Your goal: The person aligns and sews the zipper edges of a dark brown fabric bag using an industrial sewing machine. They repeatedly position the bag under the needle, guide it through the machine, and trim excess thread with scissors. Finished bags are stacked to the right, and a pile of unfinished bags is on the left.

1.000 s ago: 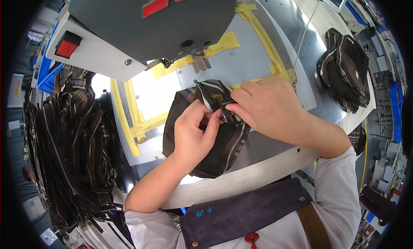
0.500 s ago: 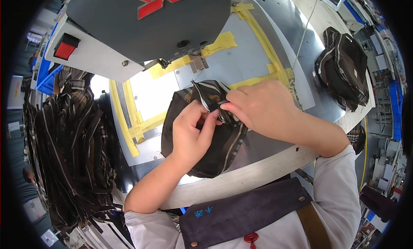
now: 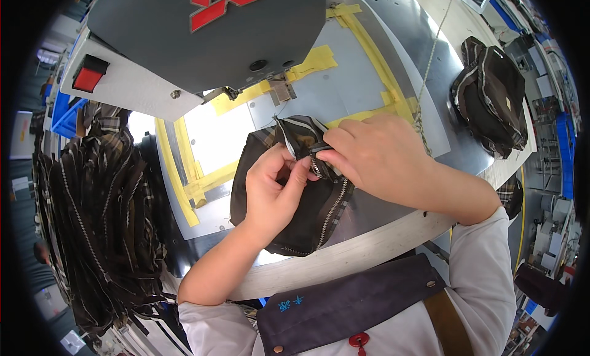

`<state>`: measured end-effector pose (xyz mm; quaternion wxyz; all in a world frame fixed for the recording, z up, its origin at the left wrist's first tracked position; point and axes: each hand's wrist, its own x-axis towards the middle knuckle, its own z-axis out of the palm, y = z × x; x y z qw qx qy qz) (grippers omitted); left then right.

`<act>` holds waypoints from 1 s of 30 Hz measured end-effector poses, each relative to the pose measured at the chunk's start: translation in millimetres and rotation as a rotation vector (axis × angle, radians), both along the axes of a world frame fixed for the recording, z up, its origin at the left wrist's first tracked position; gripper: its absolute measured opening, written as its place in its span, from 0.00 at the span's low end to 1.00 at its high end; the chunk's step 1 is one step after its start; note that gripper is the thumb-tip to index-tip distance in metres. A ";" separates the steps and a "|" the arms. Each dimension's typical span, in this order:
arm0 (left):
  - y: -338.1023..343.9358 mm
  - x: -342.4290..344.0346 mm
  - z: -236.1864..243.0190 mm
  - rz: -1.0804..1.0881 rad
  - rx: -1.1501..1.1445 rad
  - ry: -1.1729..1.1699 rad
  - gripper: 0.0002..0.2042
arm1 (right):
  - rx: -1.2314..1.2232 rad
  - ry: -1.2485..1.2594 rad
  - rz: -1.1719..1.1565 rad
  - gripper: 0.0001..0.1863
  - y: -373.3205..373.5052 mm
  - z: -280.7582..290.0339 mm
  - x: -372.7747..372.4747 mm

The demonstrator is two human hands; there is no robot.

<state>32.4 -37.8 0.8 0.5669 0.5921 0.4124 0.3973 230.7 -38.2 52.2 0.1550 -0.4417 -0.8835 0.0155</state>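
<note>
A dark brown fabric pouch (image 3: 270, 196) with a metal zipper (image 3: 335, 217) lies at the near edge of the machine bed, partly lifted by both hands. Its upper end stands open, and a plaid edge and lighter lining show there. With thumb and fingers pinched, my left hand (image 3: 276, 181) grips the pouch's edge beside the zipper end. My right hand (image 3: 381, 156) is closed on the same edge from the other side, its thumb pointing toward the left thumb. The exact bit of cloth or zipper between the fingertips is partly hidden.
Above the pouch hangs a dark grey sewing machine head (image 3: 209, 36) with a red switch (image 3: 90, 73). Yellow tape (image 3: 212, 182) frames the plate beneath. A heap of similar brown zippered pieces (image 3: 104, 214) hangs at the left; stacked pouches (image 3: 491, 98) sit at the right. A cord (image 3: 435, 48) hangs down nearby.
Both hands keep nearly the same grip on the pouch, with only tiny finger shifts. The view has shifted slightly, so the machine head appears a little higher and further left.
</note>
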 end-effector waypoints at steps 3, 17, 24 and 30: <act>-2.0 -0.1 -1.9 -0.008 0.166 0.157 0.02 | -0.037 0.007 0.009 0.14 1.0 0.1 0.9; -2.9 -2.5 1.8 -0.013 -0.041 -0.088 0.07 | -0.010 0.154 -0.054 0.12 1.4 2.8 0.9; -2.2 -1.7 2.5 0.005 -0.032 -0.092 0.07 | 0.025 0.074 -0.015 0.11 -2.2 3.1 1.3; -1.7 0.3 3.2 0.008 -0.042 -0.082 0.05 | 0.051 0.021 -0.001 0.13 -1.6 3.0 1.6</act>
